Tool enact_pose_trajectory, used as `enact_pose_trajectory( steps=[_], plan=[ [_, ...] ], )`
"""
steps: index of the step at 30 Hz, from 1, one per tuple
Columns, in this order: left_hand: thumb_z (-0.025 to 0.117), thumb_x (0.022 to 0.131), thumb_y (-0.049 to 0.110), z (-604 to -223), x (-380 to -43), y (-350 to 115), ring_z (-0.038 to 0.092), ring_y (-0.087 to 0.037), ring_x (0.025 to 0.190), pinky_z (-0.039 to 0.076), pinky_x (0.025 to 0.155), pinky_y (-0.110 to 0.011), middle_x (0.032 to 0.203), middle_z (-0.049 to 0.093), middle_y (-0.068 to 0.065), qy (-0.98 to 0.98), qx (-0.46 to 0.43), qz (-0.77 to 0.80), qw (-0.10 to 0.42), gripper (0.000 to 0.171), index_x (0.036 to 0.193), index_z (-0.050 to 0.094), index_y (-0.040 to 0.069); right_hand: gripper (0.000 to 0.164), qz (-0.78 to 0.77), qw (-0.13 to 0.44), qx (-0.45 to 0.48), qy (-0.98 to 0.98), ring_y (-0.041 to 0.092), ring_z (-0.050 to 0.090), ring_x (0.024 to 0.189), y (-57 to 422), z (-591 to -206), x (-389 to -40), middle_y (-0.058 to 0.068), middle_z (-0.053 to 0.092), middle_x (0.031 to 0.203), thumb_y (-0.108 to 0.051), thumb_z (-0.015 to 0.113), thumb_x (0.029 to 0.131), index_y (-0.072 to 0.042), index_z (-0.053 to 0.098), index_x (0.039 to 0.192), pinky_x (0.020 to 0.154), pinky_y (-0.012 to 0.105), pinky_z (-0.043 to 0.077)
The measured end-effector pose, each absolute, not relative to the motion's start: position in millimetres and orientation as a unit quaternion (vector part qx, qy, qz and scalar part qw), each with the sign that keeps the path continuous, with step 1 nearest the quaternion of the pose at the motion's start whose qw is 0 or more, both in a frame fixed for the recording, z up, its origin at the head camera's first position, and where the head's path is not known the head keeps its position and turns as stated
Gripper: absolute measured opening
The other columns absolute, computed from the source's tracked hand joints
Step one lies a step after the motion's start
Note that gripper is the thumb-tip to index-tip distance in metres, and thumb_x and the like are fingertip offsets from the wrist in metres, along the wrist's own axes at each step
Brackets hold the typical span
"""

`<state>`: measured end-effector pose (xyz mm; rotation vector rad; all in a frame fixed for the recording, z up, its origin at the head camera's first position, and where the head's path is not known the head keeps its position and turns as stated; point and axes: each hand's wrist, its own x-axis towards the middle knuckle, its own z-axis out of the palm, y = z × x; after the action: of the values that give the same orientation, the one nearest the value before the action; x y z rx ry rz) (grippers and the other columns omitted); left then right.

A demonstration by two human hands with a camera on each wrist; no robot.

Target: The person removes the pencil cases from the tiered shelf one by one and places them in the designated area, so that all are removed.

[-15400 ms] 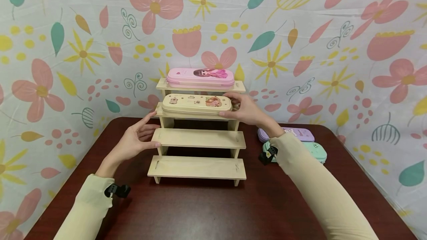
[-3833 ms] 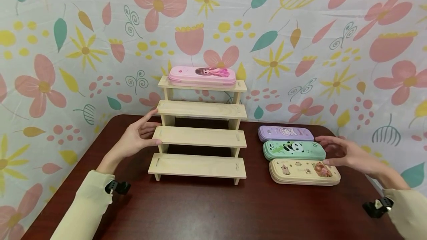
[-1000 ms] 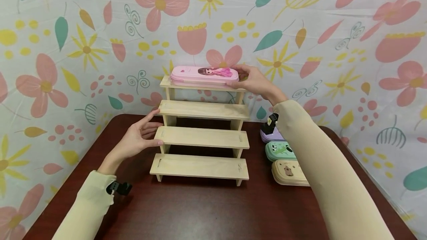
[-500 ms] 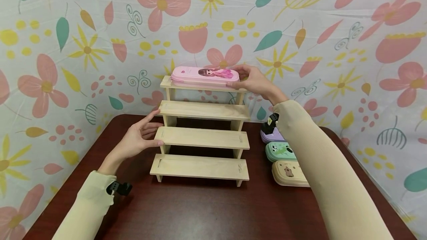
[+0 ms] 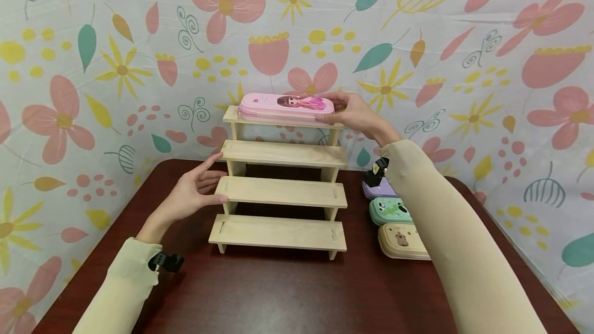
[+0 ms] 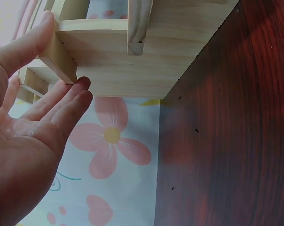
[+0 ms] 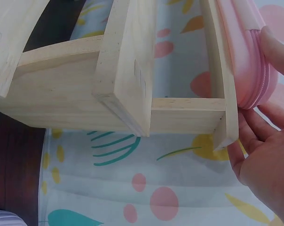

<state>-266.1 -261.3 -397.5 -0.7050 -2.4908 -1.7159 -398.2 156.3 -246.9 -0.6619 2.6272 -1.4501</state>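
Note:
In the head view a pink pencil case (image 5: 283, 108) with a doll picture lies on the top shelf of a four-step wooden stand (image 5: 280, 190). My right hand (image 5: 355, 112) grips its right end, thumb in front and fingers behind. The right wrist view shows that thumb (image 7: 276, 52) on the zipped side of the case. At the stand's left side, my left hand (image 5: 187, 195) holds the end of a middle shelf. In the left wrist view its thumb (image 6: 31, 42) is at one edge of the board and several fingertips (image 6: 81, 89) at the other.
Right of the stand, a purple case (image 5: 380, 188), a green panda case (image 5: 390, 210) and a cream case (image 5: 402, 242) lie in a row on the dark table (image 5: 278, 293). My right forearm partly covers them. A flowered cloth (image 5: 139, 55) hangs behind.
The cream case went from the second-highest shelf to the table, right of the stand. My right hand then moved to the pink case, which has shifted very slightly right. The left hand stayed put.

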Motion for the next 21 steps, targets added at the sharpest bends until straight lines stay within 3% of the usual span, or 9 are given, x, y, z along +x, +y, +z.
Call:
enact_pose_trajectory(
  steps=[11,21],
  plan=[
    [0.087,0.088,0.004,-400.1,-268.4,-260.5,0.056,-0.041,0.135,0.042,0.113,-0.053,0.144,0.059,-0.024,-0.803,-0.232,-0.548,0.023,0.104,0.169,0.028,0.028,0.074,-0.478,0.054,-0.217,0.850,0.022,0.058,0.118,155.1,-247.4,-400.9,0.013,0.063,0.139,-0.023,0.085,0.092,-0.010,0.051,0.157,0.099,0.032,0.048],
    [0.088,0.088,0.005,-399.1,-267.1,-261.0,0.056,-0.043,0.135,0.045,0.112,-0.048,0.144,0.058,-0.027,-0.808,-0.235,-0.540,0.029,0.104,0.169,0.027,0.026,0.067,-0.507,0.045,-0.215,0.834,0.020,0.060,0.118,156.9,-249.0,-395.4,0.014,0.064,0.139,-0.018,0.082,0.093,-0.007,0.055,0.153,0.097,0.026,0.050]
  ],
)
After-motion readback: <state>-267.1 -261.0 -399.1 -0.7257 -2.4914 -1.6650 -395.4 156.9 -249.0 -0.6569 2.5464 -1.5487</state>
